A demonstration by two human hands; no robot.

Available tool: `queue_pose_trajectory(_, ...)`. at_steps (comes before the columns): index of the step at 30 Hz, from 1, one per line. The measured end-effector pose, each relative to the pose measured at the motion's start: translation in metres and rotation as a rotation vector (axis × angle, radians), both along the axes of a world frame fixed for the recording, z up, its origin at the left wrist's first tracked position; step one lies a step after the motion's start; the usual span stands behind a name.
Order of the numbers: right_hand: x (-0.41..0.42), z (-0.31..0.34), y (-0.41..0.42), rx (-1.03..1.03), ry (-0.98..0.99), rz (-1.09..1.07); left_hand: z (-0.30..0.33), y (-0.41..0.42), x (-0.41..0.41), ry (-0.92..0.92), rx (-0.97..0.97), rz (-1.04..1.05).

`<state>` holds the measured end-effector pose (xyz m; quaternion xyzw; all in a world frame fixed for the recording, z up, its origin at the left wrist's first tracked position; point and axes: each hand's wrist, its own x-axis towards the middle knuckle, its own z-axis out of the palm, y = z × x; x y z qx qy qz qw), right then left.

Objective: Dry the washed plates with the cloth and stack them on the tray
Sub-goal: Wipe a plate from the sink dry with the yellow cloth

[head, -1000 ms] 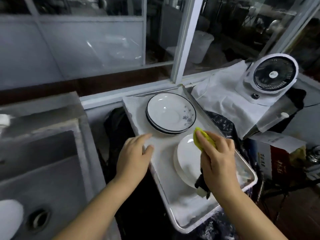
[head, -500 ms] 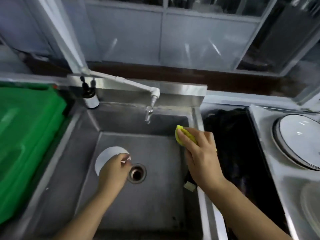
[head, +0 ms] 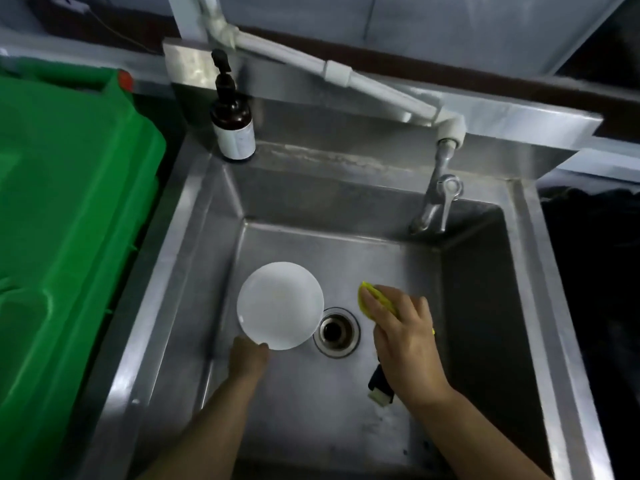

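A round white plate is inside the steel sink, just left of the drain. My left hand grips the plate by its near rim and tilts it up. My right hand hovers over the basin to the right of the drain and holds a yellow cloth, whose dark end with a white tag hangs below the palm. The tray and the dried plates are out of view.
A tap on a white pipe reaches over the sink's back right corner. A brown pump bottle stands on the back left ledge. A green plastic crate fills the left side. Something dark lies right of the sink.
My view swung from the tray of plates to the sink. My left hand reached down and took hold of the white plate. My right hand brought the yellow cloth over the basin.
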<state>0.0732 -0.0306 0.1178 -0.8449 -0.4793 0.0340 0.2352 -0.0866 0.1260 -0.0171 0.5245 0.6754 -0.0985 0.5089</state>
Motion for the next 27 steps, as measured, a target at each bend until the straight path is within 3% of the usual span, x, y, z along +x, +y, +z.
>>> queue_pose_trajectory(7, 0.002, -0.031, 0.012, -0.032, -0.01, -0.018, -0.034, 0.018, 0.009, -0.152, -0.188, 0.448)
queue_pose_trajectory(16, 0.004, -0.028, 0.01, -0.057, -0.033, -0.038, -0.025, 0.023, 0.021, -0.311, -0.17, 0.605)
queue_pose_trajectory(19, 0.005, -0.019, 0.008, -0.057, -0.028, -0.036, -0.011, 0.026, 0.027, -0.291, -0.096, 0.527)
queue_pose_trajectory(27, 0.013, 0.033, -0.003, 0.023, -0.108, -0.027, 0.084, 0.03, 0.029, -0.285, 0.416, 0.12)
